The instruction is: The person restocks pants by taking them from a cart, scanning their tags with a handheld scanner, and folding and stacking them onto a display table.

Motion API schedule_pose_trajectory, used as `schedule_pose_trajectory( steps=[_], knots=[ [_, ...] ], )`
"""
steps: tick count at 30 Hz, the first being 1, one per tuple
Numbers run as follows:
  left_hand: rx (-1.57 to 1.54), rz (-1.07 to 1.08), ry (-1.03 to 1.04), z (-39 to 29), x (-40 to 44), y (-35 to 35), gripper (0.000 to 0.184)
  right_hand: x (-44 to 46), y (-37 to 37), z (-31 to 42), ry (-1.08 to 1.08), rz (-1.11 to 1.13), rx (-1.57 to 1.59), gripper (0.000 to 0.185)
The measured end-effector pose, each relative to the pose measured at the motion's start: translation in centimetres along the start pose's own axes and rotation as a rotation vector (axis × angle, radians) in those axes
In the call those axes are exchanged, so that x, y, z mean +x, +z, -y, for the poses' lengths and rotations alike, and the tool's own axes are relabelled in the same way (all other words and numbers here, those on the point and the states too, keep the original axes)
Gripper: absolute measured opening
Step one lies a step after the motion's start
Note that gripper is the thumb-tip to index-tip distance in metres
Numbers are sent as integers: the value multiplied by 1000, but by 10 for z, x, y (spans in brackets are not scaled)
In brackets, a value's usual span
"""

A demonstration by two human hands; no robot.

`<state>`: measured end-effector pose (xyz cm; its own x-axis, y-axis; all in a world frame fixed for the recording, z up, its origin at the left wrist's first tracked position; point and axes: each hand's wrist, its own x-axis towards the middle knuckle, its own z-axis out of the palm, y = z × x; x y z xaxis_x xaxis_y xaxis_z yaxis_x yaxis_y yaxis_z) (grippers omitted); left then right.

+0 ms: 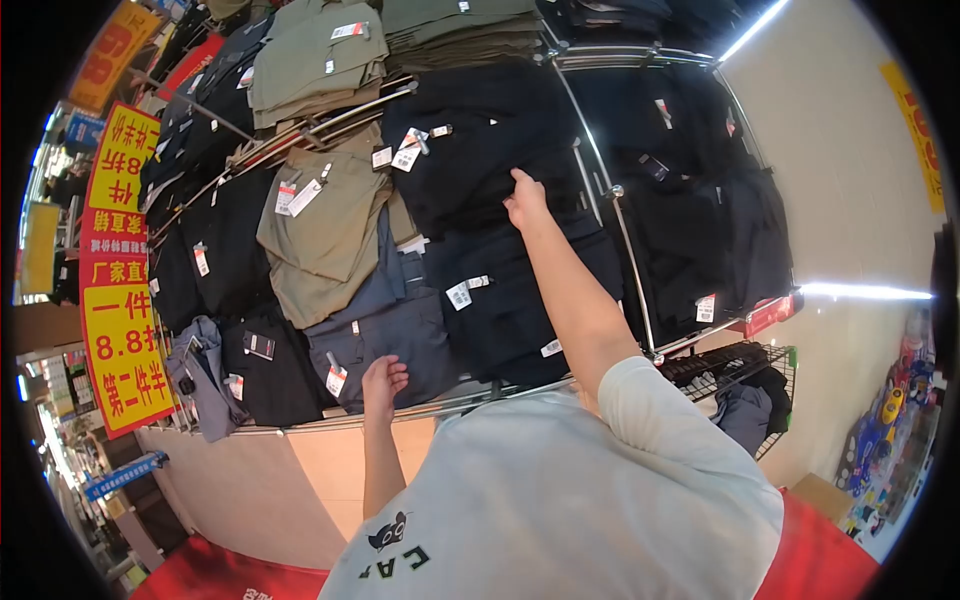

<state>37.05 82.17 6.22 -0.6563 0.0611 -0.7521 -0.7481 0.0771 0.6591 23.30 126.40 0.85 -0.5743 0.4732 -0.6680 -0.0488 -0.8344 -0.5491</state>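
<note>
So your right hand (527,203) is stretched way out over the rack, fingertips right up on the upper black trousers (470,125), toward their lower right part. Can't honestly tell if that grip is pinching any cloth or just resting on it, the fabric's too dark there. Those trousers lie folded on the slanted metal rack (633,270), with white tags (411,150) at their left side, and a lower dark pile (530,300) sits just below your wrist, partly behind your forearm.

Your left hand (384,386) is down low, in front of the grey trousers (425,335) near the rack's bottom edge. Fingers are loosely curled and a bit spread, nothing in that grip as far as I can see. Whether it's actually touching the grey cloth, can't say. There's a price tag (337,380) just left of it.

Up and left of that hand you've got olive trousers (320,235) draped kinda untidily, with more black ones (265,370) beneath them. A red and yellow sign (122,270) stands along the rack's left end, and a wire basket (783,405) with dark clothes (745,415) is over by your right sleeve (665,410).
</note>
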Motion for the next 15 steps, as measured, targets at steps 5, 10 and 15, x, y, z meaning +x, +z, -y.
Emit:
schedule_pose_trajectory(
  steps=[5,10,15],
  knots=[
    [61,177,73,-28,9,41,30,-4,-7,-4,26,52,6,54],
    [210,289,115,-31,12,70,30,10,12,5,62,88,-47,52],
    [253,300,83,-11,-4,67,30,-20,33,7,41,67,-517,53]
  ],
)
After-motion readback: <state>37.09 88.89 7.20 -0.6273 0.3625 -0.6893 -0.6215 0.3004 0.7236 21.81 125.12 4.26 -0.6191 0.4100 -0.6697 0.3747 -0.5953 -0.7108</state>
